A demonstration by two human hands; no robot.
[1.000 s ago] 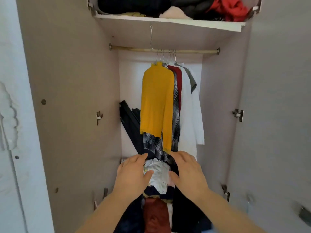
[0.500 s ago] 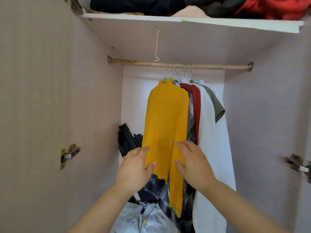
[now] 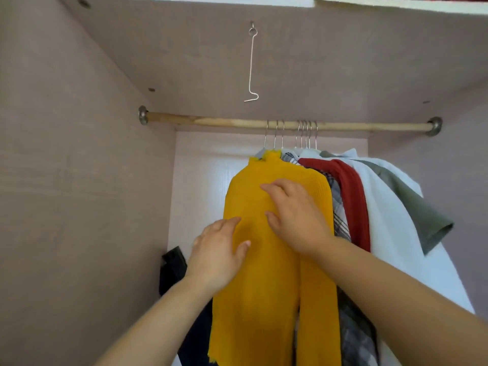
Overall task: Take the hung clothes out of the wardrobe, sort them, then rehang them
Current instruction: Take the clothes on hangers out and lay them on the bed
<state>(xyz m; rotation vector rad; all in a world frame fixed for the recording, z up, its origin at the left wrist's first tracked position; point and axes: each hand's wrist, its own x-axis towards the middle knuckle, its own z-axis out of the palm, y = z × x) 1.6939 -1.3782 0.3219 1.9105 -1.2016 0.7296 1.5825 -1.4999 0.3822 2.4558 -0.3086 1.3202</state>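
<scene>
Change: both hands have climbed from the lower half of the yellow sweater [image 3: 264, 273] to its chest. The view has tipped upward too, so the heap on the wardrobe floor is out of sight.
Yellow sweater: hangs at the left end of the row, collar just under the hanger hooks [image 3: 303, 133] on the wooden rail [image 3: 237, 124].
Neighbours: pressed close on its right are a plaid shirt [image 3: 340, 215], a red top [image 3: 353, 194], a white shirt [image 3: 388, 233] and a grey-green tee [image 3: 417, 207].
Step in hand: probably reaching up to take the first garment off the rail; nothing is unhooked yet.
Doing it well: go for the hanger at the collar, not the knit. Lift the hook clear of the rail before drawing it near, and hold the plaid shirt back so the bunched hooks do not snag.
Left hand [image 3: 216, 257]: lies on the sweater's left edge with fingers straight and thumb spread, gripping nothing.
Right hand [image 3: 295, 217]: higher up on the chest, palm to the cloth, fingers slightly bent and pointing up-left, also holding nothing.
Arms: both forearms are bare and rise from the near edge toward the rail.
Surroundings: a wire hook [image 3: 252, 64] dangles from the shelf underside [image 3: 343, 62], and a dark object [image 3: 173, 262] leans low at the far left.
</scene>
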